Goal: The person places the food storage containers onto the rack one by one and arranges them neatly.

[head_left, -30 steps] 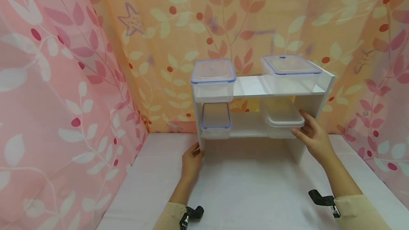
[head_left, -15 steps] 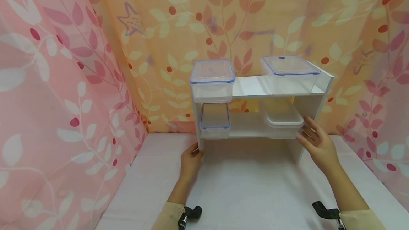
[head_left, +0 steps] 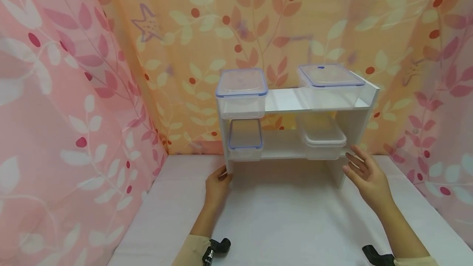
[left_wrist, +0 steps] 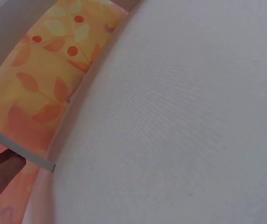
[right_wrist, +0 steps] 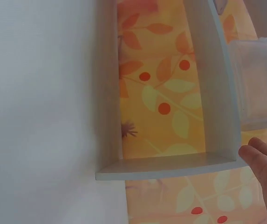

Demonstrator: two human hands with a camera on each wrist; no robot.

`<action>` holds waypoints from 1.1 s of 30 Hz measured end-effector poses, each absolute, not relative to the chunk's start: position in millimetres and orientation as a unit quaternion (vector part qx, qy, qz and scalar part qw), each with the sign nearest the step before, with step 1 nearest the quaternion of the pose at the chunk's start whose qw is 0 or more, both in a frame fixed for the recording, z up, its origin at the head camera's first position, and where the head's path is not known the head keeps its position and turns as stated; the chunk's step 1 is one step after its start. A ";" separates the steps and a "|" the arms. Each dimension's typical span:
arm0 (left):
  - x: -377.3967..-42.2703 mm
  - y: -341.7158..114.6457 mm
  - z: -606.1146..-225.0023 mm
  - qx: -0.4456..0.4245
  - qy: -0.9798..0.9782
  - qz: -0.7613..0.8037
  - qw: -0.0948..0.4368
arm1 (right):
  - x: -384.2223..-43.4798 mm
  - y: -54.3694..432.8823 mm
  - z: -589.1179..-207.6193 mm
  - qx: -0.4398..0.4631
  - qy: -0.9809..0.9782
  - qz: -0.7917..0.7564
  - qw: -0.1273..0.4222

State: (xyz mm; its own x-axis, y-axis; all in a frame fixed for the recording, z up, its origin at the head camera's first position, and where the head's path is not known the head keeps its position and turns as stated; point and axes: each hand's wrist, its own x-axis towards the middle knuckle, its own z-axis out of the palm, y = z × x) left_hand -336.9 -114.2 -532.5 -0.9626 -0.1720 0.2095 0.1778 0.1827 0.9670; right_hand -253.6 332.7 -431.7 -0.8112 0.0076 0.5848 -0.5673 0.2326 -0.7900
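A white two-tier shelf (head_left: 283, 101) stands on the table. My left hand (head_left: 217, 187) pinches the lower part of its left side panel, thumb on one face and fingers on the other, as the left wrist view also shows. Beside the right side panel, my right hand (head_left: 370, 180) is held with loosely extended fingers and grasps nothing. Nearest to it on the lower tier is a clear food container with a white lid (head_left: 325, 134). At the lower left sits a small blue-rimmed container (head_left: 245, 134). Two larger blue-rimmed containers, left (head_left: 242, 89) and right (head_left: 331, 83), occupy the top.
A white cloth covers the table (head_left: 281, 216). Behind the shelf hangs an orange leaf-patterned curtain (head_left: 177, 93), and a pink one (head_left: 48, 155) runs along the left side. Black wrist camera mounts (head_left: 221, 246) stick out from the sleeves.
My right hand has let go of the white-lidded container and drawn down and right, away from it. My left hand keeps its hold on the panel. The head view has shifted slightly.
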 end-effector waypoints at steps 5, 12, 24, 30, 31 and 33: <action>-336.8 -119.8 -529.8 -0.013 -0.759 -0.636 0.141 | -247.9 330.9 -436.8 0.166 -0.778 0.557 0.240; -338.3 -124.9 -528.0 -0.049 -0.766 -0.623 0.151 | -241.9 332.7 -443.0 0.151 -0.810 0.511 0.244; -329.7 -134.0 -518.7 -0.069 -0.803 -0.578 0.131 | -226.8 340.1 -448.6 0.143 -0.850 0.450 0.236; -323.1 -141.1 -515.8 -0.093 -0.805 -0.573 0.122 | -224.8 347.0 -450.4 0.154 -0.861 0.425 0.232; -321.6 -142.5 -514.9 -0.098 -0.807 -0.570 0.122 | -224.1 348.0 -451.2 0.158 -0.862 0.422 0.232; -317.1 -145.2 -512.8 -0.102 -0.811 -0.563 0.120 | -222.2 349.4 -453.7 0.163 -0.862 0.418 0.234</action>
